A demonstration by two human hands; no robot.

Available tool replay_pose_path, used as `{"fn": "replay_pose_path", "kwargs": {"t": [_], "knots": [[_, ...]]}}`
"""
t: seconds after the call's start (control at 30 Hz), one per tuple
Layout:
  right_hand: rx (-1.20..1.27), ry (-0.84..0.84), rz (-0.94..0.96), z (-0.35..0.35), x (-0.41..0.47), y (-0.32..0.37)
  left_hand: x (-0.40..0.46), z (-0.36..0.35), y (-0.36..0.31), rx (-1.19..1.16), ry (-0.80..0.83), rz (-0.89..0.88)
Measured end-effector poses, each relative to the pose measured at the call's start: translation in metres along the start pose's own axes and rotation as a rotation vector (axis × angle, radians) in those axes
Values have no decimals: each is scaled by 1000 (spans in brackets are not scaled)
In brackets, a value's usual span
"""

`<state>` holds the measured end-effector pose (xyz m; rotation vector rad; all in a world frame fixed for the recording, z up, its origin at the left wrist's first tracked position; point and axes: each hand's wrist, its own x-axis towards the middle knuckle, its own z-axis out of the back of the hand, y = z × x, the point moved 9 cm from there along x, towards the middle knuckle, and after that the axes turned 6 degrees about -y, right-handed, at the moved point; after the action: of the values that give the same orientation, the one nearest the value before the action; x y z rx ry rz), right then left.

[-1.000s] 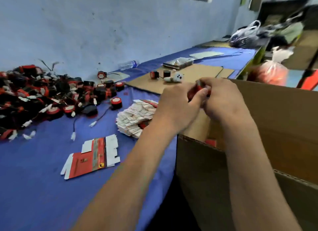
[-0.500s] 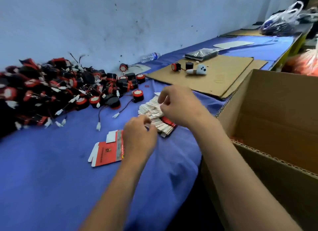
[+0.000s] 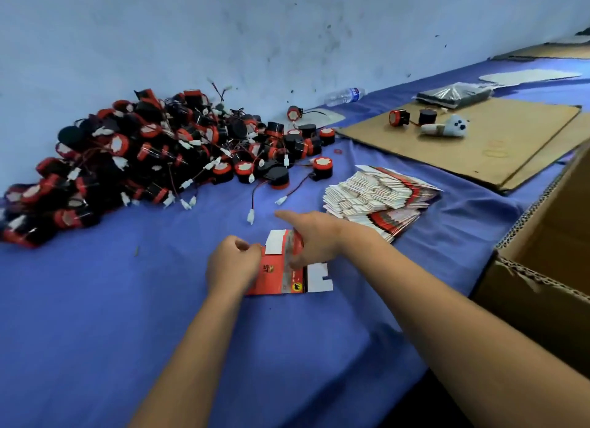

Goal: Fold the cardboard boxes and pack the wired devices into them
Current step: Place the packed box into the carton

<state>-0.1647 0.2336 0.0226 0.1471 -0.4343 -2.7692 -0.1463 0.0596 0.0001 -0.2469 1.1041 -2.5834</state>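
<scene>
Both hands hold one flat box [image 3: 281, 276] on the blue cloth [image 3: 95, 316]: left hand [image 3: 231, 264] pinches its left edge, right hand [image 3: 311, 239] grips its top, forefinger extended. Devices [image 3: 153, 159] are piled beyond, box stack [image 3: 380, 197] right.

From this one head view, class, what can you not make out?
- Large carton: inside cut off by the right edge.
- Flat red box: left end hidden under the left hand; print too small to read.
- Right hand: fingers hidden behind the box flap.
- Device pile: left end cut off.
</scene>
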Motion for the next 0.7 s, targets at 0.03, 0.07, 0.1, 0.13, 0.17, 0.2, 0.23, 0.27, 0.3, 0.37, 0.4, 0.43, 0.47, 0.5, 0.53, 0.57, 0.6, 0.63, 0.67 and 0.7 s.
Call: {"fn": "replay_pose_path", "kwargs": {"t": [0.03,0.07,0.1,0.13,0.17,0.2,0.23,0.27,0.3,0.37,0.4,0.43,0.47,0.5,0.53,0.57,0.6,0.63,0.67,0.7], "knots": [[-27,63,0,-8,-3,3,0,0,0,42,2,-24],[-78,118,4,-16,-8,5,0,-1,-1,108,11,-63],[-126,143,13,-23,-11,8,-1,-4,-2,172,23,-101],[-156,142,21,-26,-13,12,-2,-4,-2,209,29,-126],[-161,123,30,-25,-13,14,-1,-4,-2,218,32,-131],[-156,98,44,-23,-12,17,1,-1,0,201,28,-114],[-148,68,55,-19,-11,19,5,1,3,163,28,-79],[-145,36,61,-15,-10,20,9,4,7,102,32,-38],[-147,5,64,-12,-9,22,11,6,10,17,46,-7],[-163,-69,70,-7,-8,25,14,9,8,-156,70,-26],[-163,-112,84,-5,-7,27,14,12,4,-212,62,-56],[-142,-147,103,-3,-6,30,15,17,1,-256,40,-79],[-101,-164,123,-1,-5,34,17,24,-3,-310,5,-87],[-49,-167,141,2,-3,39,19,31,-5,-378,-26,-78],[1,-178,161,6,-2,44,20,37,-9,-459,-48,-58],[45,-212,185,13,0,50,20,44,-13,-556,-57,-37],[94,-261,207,21,2,55,20,50,-17,-663,-47,-21],[178,-297,225,27,5,62,20,58,-20,-778,-17,-18],[325,-287,232,29,6,67,20,65,-24,-888,44,-36],[523,-231,236,27,8,76,19,73,-27,-969,120,-88]]}}
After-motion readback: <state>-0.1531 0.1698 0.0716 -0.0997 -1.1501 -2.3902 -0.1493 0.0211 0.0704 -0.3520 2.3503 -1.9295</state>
